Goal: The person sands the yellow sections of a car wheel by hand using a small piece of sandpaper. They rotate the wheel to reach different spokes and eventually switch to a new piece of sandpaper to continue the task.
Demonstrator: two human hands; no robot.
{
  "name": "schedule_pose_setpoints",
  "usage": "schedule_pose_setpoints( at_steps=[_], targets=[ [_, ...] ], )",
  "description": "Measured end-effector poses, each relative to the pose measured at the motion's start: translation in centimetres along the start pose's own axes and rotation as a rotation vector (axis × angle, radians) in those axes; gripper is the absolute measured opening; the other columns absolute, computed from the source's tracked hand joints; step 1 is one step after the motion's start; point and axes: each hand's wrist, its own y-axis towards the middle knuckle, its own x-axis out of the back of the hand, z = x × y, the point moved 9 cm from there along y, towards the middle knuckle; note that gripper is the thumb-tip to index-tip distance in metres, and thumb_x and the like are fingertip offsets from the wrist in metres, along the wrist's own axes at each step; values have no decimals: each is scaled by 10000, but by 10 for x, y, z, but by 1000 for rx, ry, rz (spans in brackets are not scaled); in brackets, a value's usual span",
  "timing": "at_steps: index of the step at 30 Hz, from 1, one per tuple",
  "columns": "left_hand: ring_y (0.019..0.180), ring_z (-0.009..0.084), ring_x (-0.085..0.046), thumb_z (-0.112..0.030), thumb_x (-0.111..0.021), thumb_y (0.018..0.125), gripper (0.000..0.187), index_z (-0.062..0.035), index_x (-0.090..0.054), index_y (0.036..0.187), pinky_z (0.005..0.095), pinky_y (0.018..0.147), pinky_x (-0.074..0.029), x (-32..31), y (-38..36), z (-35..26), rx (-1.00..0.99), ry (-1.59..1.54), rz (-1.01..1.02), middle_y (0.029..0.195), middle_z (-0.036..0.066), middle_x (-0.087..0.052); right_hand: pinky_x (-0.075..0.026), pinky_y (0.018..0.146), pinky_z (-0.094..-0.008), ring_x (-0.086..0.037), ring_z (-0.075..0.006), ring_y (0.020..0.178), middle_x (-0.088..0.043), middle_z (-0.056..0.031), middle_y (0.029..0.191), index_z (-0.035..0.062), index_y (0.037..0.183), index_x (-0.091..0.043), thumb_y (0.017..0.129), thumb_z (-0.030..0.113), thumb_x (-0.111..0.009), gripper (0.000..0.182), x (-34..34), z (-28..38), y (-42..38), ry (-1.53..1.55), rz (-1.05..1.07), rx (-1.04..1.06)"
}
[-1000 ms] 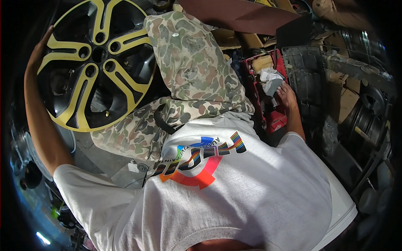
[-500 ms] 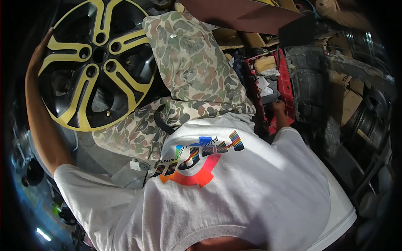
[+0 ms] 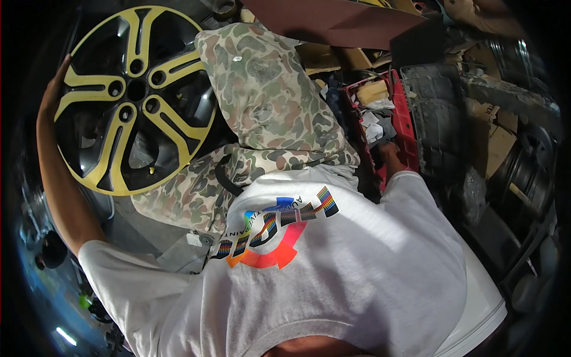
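A black wheel rim with yellow spokes and edge (image 3: 135,65) stands tilted at the upper left, against my camouflage trousers (image 3: 267,89). My left hand (image 3: 58,77) is wrapped round the rim's outer left edge; its fingertips go out of sight behind it. On the right, my right hand (image 3: 389,156) reaches into a red toolbox (image 3: 405,128) holding papers (image 3: 373,128) and a tan block (image 3: 372,91). Its fingers are in shadow, near a dark grey piece, and what they touch cannot be made out.
A black ribbed tray or lid (image 3: 431,119) lies right of the toolbox. Brown-red sheet material (image 3: 333,24) spans the top. Cardboard (image 3: 491,143) and dark wheels or tyres (image 3: 523,178) crowd the right side. Another person's arm (image 3: 482,12) shows at the top right.
My right hand has shifted slightly up and left, deeper into the toolbox. The rim appears a little lower and further left, with my left hand still on its edge.
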Motion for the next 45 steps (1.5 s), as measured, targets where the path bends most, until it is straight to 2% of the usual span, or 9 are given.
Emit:
schedule_pose_setpoints(
  at_steps=[3,6,8,12,15,19,24,31,45],
  targets=[
    [1554,234,-272,-452,-419,1085,615,-84,-405,1577,359,1277,-191,7,6,10,-23,17,0,1650,98,-369,-580,883,-409,-729,-281,1103,-740,-175,1193,89,1141,-746,935,311,-653,317,104,42,-94,472,-262,-105],
    [1550,229,-283,-453,-423,1087,613,-82,-409,1575,351,1272,-201,-5,-11,-16,94,-27,-57,1646,97,-378,-584,873,-456,-724,-358,1054,-750,-187,1127,0,1156,-724,885,373,-725,460,114,21,-114,718,-316,-425],
    [1549,230,-285,-456,-425,1086,615,-82,-408,1575,350,1271,-202,-10,-20,-25,174,-71,-102,1646,97,-378,-599,723,-366,-725,-256,872,-734,-132,982,5,1161,-686,936,294,-737,370,91,31,-102,1713,-227,-272],
    [1549,227,-285,-454,-419,1088,612,-86,-406,1577,350,1270,-204,-13,-19,-19,166,-53,-78,1648,97,-373,-588,669,-307,-693,-179,803,-695,-102,982,10,1199,-631,958,287,-744,384,151,68,-142,1918,76,-203],
    [1549,224,-284,-435,-419,1091,601,-81,-404,1577,348,1270,-203,0,-8,-2,65,-17,-45,1650,98,-370,-567,706,-371,-661,-187,796,-668,-48,1011,56,1182,-649,929,283,-787,367,188,50,-142,1596,-95,-276],
    [1547,222,-291,-407,-436,1090,600,-54,-401,1573,344,1269,-204,11,16,23,-55,-49,20,1649,102,-370,-544,823,-379,-693,-253,899,-704,-124,989,21,1072,-708,909,206,-758,251,332,84,-226,790,-998,8],
    [1544,217,-301,-409,-439,1093,600,-40,-410,1565,341,1269,-203,-9,1,0,49,-157,-15,1640,104,-385,-532,811,-409,-703,-329,946,-724,-182,1019,36,1057,-712,958,146,-595,189,292,170,-175,989,-432,596],
    [1531,228,-330,-461,-493,1075,641,-38,-433,1553,338,1257,-227,-14,-9,-20,128,-140,-62,1628,105,-407,-525,974,-483,-669,-409,1118,-715,-246,1153,34,1140,-742,846,411,-690,480,147,69,-116,147,-196,64],
    [1529,234,-333,-489,-508,1066,666,-44,-431,1555,329,1250,-235,-7,-6,-3,113,-127,-45,1626,113,-407,-550,986,-436,-682,-346,1160,-718,-198,1221,86,1348,-653,713,415,-872,748,162,101,-140,365,-116,-23]
  ],
)
